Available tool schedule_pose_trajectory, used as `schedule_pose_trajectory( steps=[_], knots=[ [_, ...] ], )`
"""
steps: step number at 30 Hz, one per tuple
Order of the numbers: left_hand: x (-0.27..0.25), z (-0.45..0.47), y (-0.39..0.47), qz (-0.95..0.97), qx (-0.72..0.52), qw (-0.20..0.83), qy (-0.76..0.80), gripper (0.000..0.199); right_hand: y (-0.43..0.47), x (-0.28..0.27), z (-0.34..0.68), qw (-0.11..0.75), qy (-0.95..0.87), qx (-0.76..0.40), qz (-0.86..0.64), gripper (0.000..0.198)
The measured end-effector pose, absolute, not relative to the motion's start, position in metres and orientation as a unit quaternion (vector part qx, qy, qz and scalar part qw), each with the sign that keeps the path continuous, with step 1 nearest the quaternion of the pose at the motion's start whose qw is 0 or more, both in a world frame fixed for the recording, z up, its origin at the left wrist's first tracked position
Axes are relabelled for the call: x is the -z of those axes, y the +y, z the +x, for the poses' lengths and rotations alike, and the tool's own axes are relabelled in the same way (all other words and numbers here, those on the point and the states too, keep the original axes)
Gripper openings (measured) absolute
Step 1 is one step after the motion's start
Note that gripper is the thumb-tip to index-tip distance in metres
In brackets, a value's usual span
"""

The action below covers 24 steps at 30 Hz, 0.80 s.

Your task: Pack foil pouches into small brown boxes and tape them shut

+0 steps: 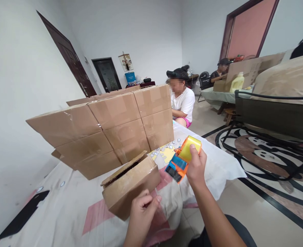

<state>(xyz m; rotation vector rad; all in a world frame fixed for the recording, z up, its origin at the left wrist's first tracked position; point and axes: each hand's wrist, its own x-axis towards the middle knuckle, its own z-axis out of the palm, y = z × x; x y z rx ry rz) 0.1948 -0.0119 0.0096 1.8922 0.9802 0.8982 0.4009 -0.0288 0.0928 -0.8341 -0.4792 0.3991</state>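
Note:
My right hand [196,164] is wrapped round an orange and blue tape dispenser [177,164] loaded with a yellow roll of tape. It holds the dispenser above the table, to the right of a small cardboard box [133,185]. The box's long top flap stands slightly raised, leaving a dark gap. At the box's near side is my left hand [144,209], its fingers curled and pinched together. Whatever may be between those fingers is too small to make out, and I cannot tell whether they touch the box.
Stacked cardboard boxes [115,127] form a wall behind the small box. Small label-like pieces [164,149] lie on the cloth-covered table [71,206], with a flat black item [25,212] at left. A person in white [184,103] sits beyond; another person [218,73] is farther back.

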Motion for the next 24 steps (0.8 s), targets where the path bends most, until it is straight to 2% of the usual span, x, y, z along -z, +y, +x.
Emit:
schedule_pose_trajectory(
  steps=[6,14,24],
  knots=[
    [-0.015,0.193,-0.012,0.75,-0.353,0.412,0.378,0.057,-0.024,-0.086,0.403,0.868,-0.238,-0.166,-0.403,0.037],
    [-0.034,0.19,-0.021,0.737,-0.343,0.442,0.378,0.042,-0.021,-0.087,0.4,0.867,-0.24,-0.133,-0.417,0.032],
    [-0.028,0.193,-0.016,0.728,-0.339,0.448,0.394,0.038,-0.012,-0.087,0.397,0.865,-0.194,-0.21,-0.413,0.03]
  ],
)
